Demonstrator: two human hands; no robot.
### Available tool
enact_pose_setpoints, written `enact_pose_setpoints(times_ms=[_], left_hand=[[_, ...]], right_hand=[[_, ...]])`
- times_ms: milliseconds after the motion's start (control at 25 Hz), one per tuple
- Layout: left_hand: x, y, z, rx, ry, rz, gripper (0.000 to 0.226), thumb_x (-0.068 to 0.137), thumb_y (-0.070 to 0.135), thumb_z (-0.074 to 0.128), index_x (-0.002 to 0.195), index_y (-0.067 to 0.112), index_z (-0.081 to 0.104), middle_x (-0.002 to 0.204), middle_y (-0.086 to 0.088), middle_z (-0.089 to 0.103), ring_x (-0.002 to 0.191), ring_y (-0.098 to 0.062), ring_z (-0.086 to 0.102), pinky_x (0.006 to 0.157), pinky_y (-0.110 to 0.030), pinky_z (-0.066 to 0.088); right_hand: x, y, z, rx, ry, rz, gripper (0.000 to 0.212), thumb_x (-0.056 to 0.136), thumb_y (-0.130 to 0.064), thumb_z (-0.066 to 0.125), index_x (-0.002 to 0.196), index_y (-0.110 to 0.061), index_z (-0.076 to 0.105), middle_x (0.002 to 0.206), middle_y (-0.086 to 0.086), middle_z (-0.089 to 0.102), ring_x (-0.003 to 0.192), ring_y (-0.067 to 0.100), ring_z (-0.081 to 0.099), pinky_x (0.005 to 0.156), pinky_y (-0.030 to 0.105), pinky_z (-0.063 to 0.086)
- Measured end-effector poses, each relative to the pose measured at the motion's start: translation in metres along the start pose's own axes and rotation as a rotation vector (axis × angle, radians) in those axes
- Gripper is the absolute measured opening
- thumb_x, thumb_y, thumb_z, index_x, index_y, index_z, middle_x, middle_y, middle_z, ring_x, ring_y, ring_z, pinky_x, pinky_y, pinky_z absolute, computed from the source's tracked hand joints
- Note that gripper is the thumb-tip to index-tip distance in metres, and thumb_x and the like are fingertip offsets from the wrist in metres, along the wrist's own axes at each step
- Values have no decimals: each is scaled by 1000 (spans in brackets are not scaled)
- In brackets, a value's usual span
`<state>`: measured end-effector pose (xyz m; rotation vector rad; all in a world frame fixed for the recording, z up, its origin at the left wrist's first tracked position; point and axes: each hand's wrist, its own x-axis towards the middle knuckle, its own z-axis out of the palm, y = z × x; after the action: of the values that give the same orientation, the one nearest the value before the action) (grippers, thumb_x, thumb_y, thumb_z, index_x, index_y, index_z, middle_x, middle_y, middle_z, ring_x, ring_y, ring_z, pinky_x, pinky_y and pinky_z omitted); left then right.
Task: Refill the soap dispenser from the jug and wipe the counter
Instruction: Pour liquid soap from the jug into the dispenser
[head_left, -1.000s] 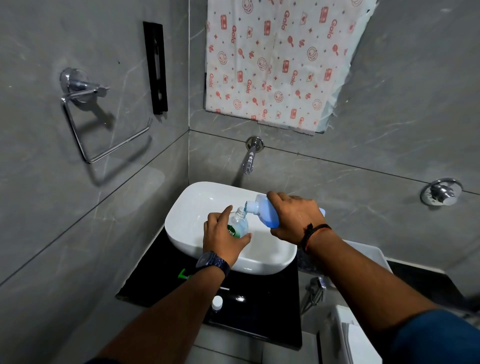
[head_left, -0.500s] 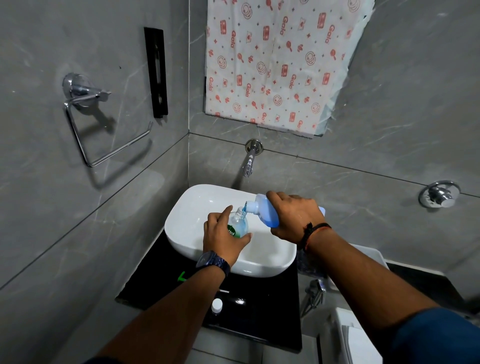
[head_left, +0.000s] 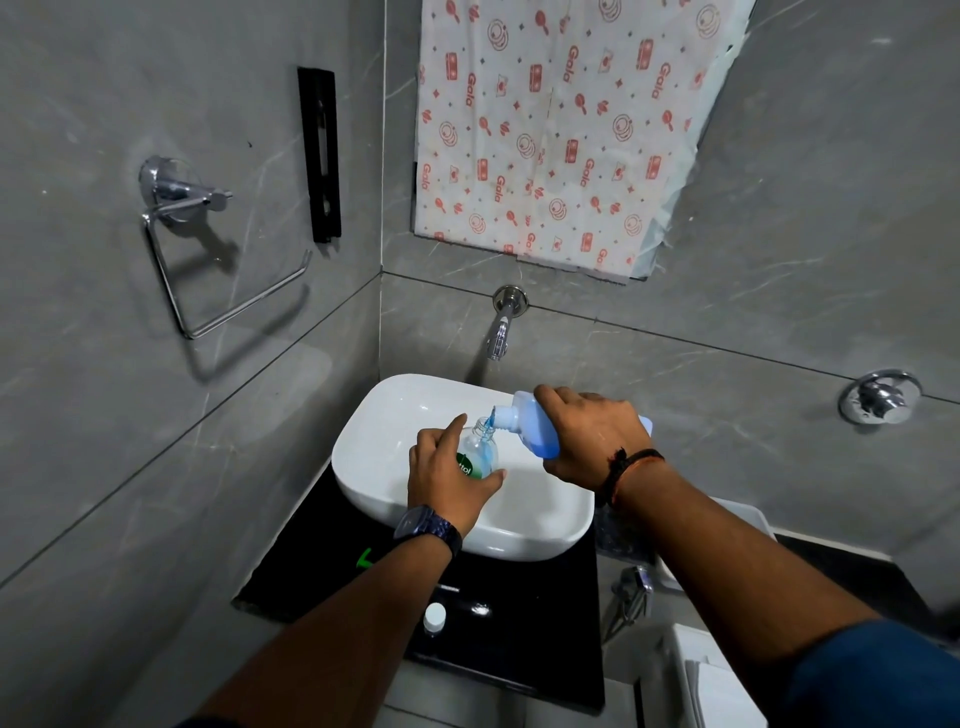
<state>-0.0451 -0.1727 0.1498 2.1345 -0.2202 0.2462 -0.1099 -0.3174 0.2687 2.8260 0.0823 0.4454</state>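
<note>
Two hands over the white basin (head_left: 395, 415) — the left hand (head_left: 447, 478) reaches in from below, fingers (head_left: 488, 480) wrapped round the clear soap dispenser bottle (head_left: 478, 452), upright, neck open. The right hand (head_left: 587, 436) grips the blue refill jug (head_left: 530, 426), tipped leftward, spout right at the bottle's mouth — blue liquid running in. Wall tap (head_left: 501, 332) just behind. White cap (head_left: 434, 618) sits on the black tabletop (head_left: 519, 597), near the left forearm.
</note>
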Motion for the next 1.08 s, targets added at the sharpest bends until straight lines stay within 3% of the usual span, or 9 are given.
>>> enact_pose_setpoints(times_ms=[440, 1080], left_hand=[[-1, 4, -5, -7, 1, 3, 87, 55, 44, 83, 131, 33, 41, 116, 0, 45, 107, -21, 46, 85, -31, 45], [-3, 10, -8, -27, -2, 6, 88, 56, 43, 83, 132, 32, 41, 116, 1, 45, 107, -21, 46, 86, -31, 45]], right_hand=[[1, -1, -4, -20, -2, 5, 57, 75, -43, 69, 121, -24, 41, 110, 1, 64, 87, 26, 61, 61, 28, 33], [1, 3, -8, -37, 4, -3, 57, 72, -38, 70, 119, -23, 41, 107, 2, 64, 84, 27, 61, 60, 29, 37]])
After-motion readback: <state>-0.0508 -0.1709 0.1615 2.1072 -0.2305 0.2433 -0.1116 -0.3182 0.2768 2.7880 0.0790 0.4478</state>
